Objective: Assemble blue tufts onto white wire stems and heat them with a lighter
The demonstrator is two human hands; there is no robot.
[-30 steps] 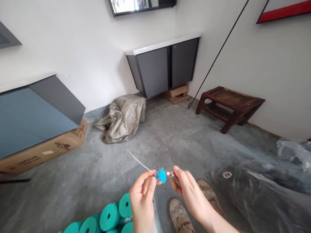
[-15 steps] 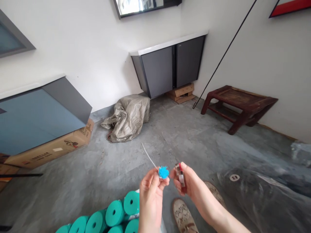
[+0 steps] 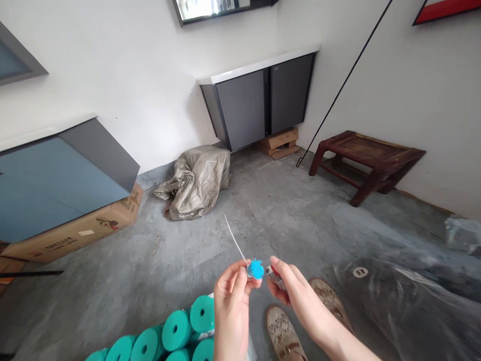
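Between the fingers of my left hand (image 3: 236,291) is a small bright blue tufted bundle (image 3: 256,269), its frayed strands facing right. A thin white strand (image 3: 235,239) sticks up and to the left from that hand. My right hand (image 3: 287,283) is closed around a lighter (image 3: 273,275) with a red part and a metal top, the thumb lying on its upper end. The lighter's top points at the blue tuft, a small gap apart. No flame can be made out.
Teal rolls (image 3: 176,331) are stacked at the lower left. A crumpled grey-brown sack (image 3: 199,183) lies near the wall, and a dark wooden stool (image 3: 370,155) stands right. Black plastic-wrapped goods (image 3: 406,311) lie at lower right. Two shoes (image 3: 283,331) are below my hands.
My right hand has tilted the lighter from upright toward the left, bringing its top closer to the blue tuft. The blue bundle and white strand have shifted slightly right.
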